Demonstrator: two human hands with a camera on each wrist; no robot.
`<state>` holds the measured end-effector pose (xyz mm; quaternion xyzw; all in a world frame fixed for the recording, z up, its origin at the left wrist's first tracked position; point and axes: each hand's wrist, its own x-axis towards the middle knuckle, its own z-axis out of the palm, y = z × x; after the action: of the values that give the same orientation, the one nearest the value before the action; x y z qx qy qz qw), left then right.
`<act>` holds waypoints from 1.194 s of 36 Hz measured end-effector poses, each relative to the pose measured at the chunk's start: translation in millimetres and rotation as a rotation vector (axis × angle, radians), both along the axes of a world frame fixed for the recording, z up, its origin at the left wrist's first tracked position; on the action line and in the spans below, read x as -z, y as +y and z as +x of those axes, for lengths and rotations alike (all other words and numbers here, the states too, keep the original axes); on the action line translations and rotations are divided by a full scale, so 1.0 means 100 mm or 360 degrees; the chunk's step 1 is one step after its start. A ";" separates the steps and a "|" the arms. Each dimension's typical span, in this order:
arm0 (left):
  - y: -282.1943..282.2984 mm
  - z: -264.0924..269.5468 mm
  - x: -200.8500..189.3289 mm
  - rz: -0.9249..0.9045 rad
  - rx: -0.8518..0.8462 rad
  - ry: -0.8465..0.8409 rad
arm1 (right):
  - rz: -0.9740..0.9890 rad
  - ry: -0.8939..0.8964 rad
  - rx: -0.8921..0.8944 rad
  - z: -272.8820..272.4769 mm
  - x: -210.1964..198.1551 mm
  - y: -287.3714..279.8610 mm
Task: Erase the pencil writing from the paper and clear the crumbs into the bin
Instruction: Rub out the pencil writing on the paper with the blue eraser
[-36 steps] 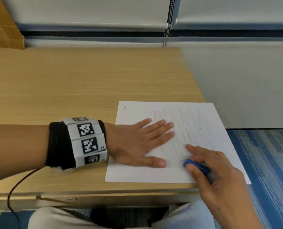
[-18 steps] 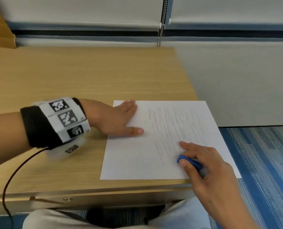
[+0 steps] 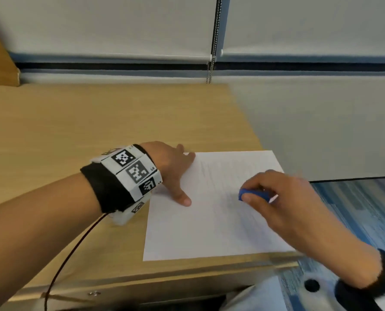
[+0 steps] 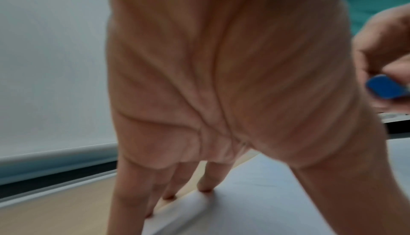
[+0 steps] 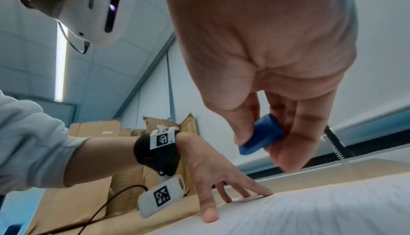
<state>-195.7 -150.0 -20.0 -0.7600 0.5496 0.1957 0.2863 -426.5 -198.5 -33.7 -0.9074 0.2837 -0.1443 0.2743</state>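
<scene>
The white sheet of paper lies flat at the near right corner of the pale wooden counter, its faint pencil lines only dimly legible in the head view. The left hand spreads its straight fingers on the sheet's far left edge and the thumb further in, probably to pin the paper so rubbing cannot drag or crease it. The right hand pinches the small blue block eraser between thumb and fingertips, one end left bare toward the writing. In the right wrist view the eraser seems lifted just above the paper, though blur makes that uncertain. No bin shows.
</scene>
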 end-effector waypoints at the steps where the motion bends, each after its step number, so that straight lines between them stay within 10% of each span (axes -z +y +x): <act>1: 0.00 0.00 -0.01 0.0005 -0.0004 0.0001 | -0.0012 0.0088 -0.0020 0.08 -0.07 -0.08; 16: -0.02 0.00 0.03 -0.0005 -0.0056 0.0024 | -0.0162 0.0315 -0.0382 1.32 0.03 -0.80; 43: -0.02 0.04 0.12 -0.0034 -0.0069 0.0138 | 0.0321 0.0468 -0.0622 1.26 0.09 -0.94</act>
<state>-191.6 -151.7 -31.5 -0.7656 0.5469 0.2289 0.2497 -300.2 -292.7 -42.3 -0.9243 0.1529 0.0738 0.3419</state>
